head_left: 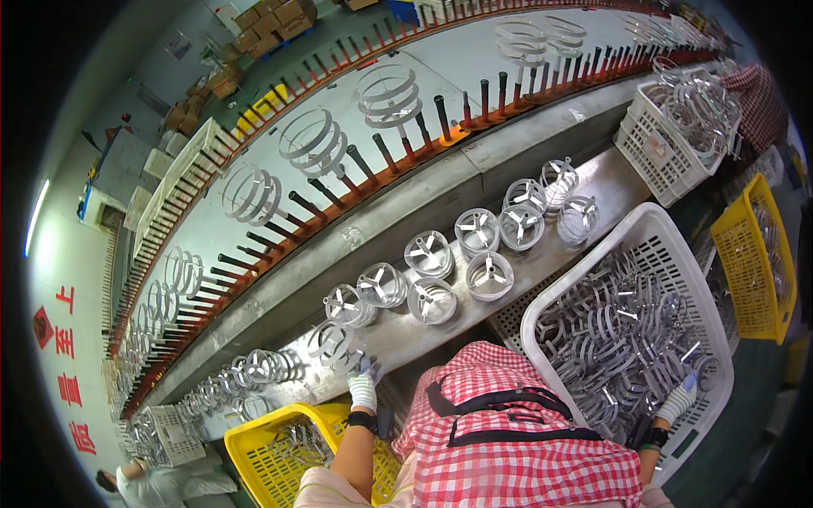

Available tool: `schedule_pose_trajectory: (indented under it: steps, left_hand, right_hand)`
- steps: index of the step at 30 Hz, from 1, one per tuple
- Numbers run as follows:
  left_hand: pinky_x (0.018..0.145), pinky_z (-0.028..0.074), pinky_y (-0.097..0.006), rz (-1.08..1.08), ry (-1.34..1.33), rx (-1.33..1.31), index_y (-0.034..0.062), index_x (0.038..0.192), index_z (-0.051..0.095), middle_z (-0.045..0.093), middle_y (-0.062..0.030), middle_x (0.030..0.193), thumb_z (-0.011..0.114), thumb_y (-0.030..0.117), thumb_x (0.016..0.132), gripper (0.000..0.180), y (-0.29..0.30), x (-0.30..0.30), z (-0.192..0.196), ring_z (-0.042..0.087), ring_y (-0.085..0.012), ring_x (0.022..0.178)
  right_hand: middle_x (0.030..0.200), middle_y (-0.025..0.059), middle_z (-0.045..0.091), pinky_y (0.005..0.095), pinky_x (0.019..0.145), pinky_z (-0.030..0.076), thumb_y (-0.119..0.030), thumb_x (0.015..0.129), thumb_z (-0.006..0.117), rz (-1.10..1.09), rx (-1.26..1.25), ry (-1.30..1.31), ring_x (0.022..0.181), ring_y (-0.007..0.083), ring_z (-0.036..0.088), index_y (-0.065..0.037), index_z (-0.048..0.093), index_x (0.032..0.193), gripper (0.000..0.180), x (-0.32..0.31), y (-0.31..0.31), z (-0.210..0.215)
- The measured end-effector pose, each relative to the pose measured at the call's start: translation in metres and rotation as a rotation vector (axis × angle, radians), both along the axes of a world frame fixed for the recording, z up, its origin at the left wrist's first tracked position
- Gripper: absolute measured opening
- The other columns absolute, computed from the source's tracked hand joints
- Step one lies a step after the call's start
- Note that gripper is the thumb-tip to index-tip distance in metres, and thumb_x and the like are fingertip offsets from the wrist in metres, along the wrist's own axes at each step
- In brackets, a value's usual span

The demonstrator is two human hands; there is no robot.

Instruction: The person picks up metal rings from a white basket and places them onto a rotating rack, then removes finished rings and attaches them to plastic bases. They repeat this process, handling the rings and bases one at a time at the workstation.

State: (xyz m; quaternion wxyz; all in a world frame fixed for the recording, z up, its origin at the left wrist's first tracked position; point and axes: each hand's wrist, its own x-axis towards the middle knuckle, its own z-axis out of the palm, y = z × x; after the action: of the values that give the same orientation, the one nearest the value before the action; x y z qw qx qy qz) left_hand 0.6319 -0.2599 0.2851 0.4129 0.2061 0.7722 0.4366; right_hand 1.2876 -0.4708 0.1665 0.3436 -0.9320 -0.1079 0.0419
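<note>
My left hand [362, 385], in a white glove, rests on the metal ledge [398, 334] and touches a stacked metal ring frame [336, 343]; whether it grips the frame I cannot tell. My right hand [677, 400], also gloved, reaches into the white basket [644, 222] and is closed on a metal ring piece among the tangled ring parts [618, 334]. Several round ring frames with three-spoke centres [474, 230] stand in rows on the ledge ahead of me. My red checked apron [508, 432] hides the space between my arms.
A yellow basket [254, 440] with metal parts sits at lower left. A conveyor with orange base and black pegs [381, 152] carries wire ring frames. Another white basket [652, 148] and a yellow basket [749, 254] stand to the right. Another person [144, 483] is at lower left.
</note>
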Motion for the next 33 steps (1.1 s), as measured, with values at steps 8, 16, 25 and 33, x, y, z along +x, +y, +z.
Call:
schedule_pose_trajectory:
  steps: [8,16,25,33]
  left_hand:
    - [0.057,0.045,-0.034,-0.641,0.8,-0.254,0.0056,0.097,0.058,0.061,-0.0102,0.077,0.054,0.021,0.084,0.021,-0.067,-0.072,-0.003,0.057,-0.024,0.063]
    - [0.075,0.045,-0.043,-0.755,1.12,-0.155,0.0087,0.103,0.056,0.06,-0.0176,0.095,0.055,0.022,0.079,0.028,0.026,-0.012,0.003,0.057,-0.035,0.088]
    - [0.076,0.046,-0.042,-0.739,0.934,-0.131,0.0109,0.119,0.047,0.058,-0.0154,0.103,0.056,0.034,0.08,0.047,0.05,0.003,0.033,0.057,-0.0335,0.092]
    - [0.083,0.047,-0.038,-0.924,0.932,0.66,0.0042,0.126,0.04,0.043,-0.02,0.125,0.064,0.006,0.07,0.061,0.071,0.069,0.092,0.052,-0.0347,0.103]
  right_hand:
    - [0.086,0.0103,0.064,0.0282,0.069,0.044,-0.033,0.09,0.048,0.214,0.357,0.113,0.072,0.0147,0.055,0.004,0.061,0.096,0.04,-0.044,0.091,0.058]
    - [0.075,0.0044,0.061,0.0242,0.067,0.039,-0.032,0.089,0.05,0.392,0.62,0.322,0.068,0.01,0.05,0.002,0.062,0.084,0.037,-0.132,0.162,0.122]
    - [0.069,0.0013,0.056,0.0257,0.061,0.037,-0.038,0.088,0.049,0.742,0.607,0.543,0.064,0.009,0.046,-0.003,0.061,0.078,0.038,-0.238,0.221,0.17]
    - [0.071,0.0071,0.061,0.0365,0.061,0.051,-0.031,0.083,0.059,0.639,0.591,1.883,0.065,0.0206,0.06,-0.007,0.06,0.072,0.026,-0.299,0.261,0.196]
